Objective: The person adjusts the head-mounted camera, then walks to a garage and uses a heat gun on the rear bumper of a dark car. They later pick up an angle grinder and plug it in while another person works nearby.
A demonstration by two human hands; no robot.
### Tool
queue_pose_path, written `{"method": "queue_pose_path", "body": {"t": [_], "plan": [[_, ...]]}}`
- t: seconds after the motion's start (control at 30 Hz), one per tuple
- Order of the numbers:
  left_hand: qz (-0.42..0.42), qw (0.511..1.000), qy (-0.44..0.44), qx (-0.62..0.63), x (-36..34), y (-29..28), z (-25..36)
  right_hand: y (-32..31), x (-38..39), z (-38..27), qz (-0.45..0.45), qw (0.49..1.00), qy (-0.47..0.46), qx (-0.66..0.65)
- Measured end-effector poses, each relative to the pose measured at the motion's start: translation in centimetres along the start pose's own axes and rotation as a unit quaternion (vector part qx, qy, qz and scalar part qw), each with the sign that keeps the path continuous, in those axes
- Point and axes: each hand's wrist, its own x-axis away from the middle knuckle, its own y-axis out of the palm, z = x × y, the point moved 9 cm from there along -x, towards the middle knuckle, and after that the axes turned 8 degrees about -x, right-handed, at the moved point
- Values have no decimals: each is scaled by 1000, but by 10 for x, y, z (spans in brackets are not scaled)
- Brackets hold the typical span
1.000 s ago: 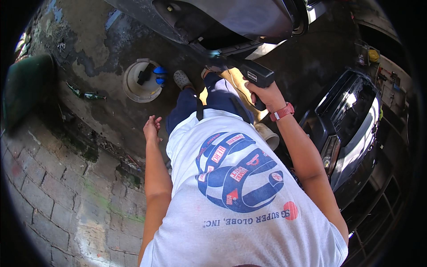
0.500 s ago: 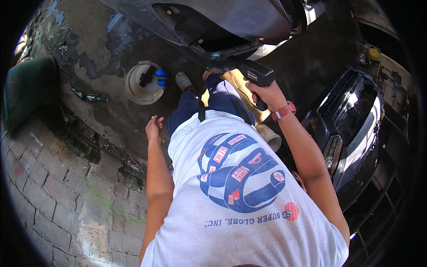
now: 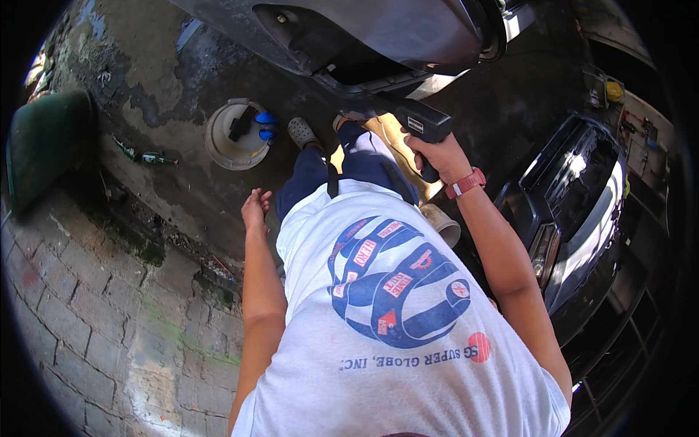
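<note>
Seen from above, a person in a white T-shirt with a blue and red print and navy-blue trousers stands on a dark, patchy floor. The right hand, a red band-style wristwatch at its wrist, wraps its fingers around the grip of a black, pistol-shaped plastic tool with a boxy rear end. The tool is out in front of the person, beside the trousers, its nose toward a glossy dark-grey vehicle panel; whether they touch cannot be told. The left hand hangs by the hip, fingers loosely bent and slightly apart. Ahead of it sits a round, white plastic bucket holding blue objects and a black object. To the right is a shiny black vehicle front section with a clear headlight.
</note>
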Motion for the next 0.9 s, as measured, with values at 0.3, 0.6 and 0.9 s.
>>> {"method": "queue_pose_path", "body": {"t": [0.3, 0.6, 0.9], "plan": [[-4, 1000, 10, 5, 3, 2, 5, 0, 2, 0, 3, 1000, 9, 4], [1, 1000, 2, 7, 5, -2, -2, 4, 9, -3, -10, 1000, -15, -20], [-2, 1000, -2, 0, 12, -9, -6, 9, 23, -9, -23, 1000, -15, -2]]}}
